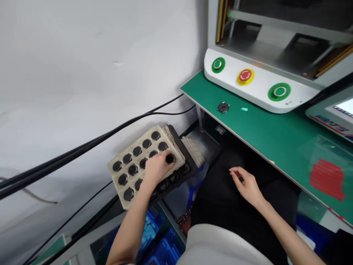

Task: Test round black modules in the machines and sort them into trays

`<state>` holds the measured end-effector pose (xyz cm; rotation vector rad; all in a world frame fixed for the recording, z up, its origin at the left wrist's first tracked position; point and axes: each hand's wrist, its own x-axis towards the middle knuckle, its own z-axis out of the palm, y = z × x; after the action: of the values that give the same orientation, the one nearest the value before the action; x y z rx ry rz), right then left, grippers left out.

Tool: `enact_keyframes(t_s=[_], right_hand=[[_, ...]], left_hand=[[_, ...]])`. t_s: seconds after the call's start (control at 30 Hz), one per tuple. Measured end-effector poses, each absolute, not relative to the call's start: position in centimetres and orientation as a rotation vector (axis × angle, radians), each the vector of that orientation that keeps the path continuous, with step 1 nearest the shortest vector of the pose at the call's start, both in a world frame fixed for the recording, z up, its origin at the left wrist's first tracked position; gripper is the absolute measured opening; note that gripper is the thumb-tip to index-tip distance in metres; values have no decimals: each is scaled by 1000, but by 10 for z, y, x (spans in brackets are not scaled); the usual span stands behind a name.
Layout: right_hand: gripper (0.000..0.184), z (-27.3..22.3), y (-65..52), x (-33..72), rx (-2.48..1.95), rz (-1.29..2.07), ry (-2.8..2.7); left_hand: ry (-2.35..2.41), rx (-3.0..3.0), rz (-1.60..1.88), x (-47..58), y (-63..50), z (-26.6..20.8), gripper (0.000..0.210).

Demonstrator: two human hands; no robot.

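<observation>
At the right corner of a beige tray (112,164), my left hand (157,167) grips a round black watch case (170,158) between thumb and fingers. Rows of similar round black pieces, including one watch case (128,194), sit in the tray's pockets. The tray lies tilted on a stack with a black tray (190,168) holding more round pieces. Over my lap, my right hand (245,184) hovers with loosely curled fingers, slightly apart, and nothing visible in them. Another watch case (223,107), with lugs showing, lies on the green bench top (204,92).
A machine with a white button panel (256,86) and a red stop button (245,75) stands on the bench. Black cables (110,133) run along the wall to the left. Blue bins (162,250) sit below, and a monitor (333,110) stands at right.
</observation>
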<state>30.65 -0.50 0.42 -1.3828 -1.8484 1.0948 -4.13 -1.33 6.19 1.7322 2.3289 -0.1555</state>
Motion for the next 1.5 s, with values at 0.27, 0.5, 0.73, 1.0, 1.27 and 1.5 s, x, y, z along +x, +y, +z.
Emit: enact_keyframes(t_s=[0.27,0.5,0.73,1.0,1.27,1.5], right_hand=[[15,32,-38,339,-1312,821,-2005],[21,47,-65,380,-1392,473,-2022],[22,58,-100,425,-1590,216,-1850],[13,71,-81,487,-1740,86,-1521],[15,87,44,548,-2062,310,-1933],[19,81,66,544,-2118,454,-1981]], left_hand=[[1750,1471,831,24,9,92,59],[924,1303,688,175,47,94,64],[599,1220,508,258,44,95,49],[550,1535,591,312,80,69,45],[359,1646,561,355,95,44,39],[353,1712,568,353,94,46,37]])
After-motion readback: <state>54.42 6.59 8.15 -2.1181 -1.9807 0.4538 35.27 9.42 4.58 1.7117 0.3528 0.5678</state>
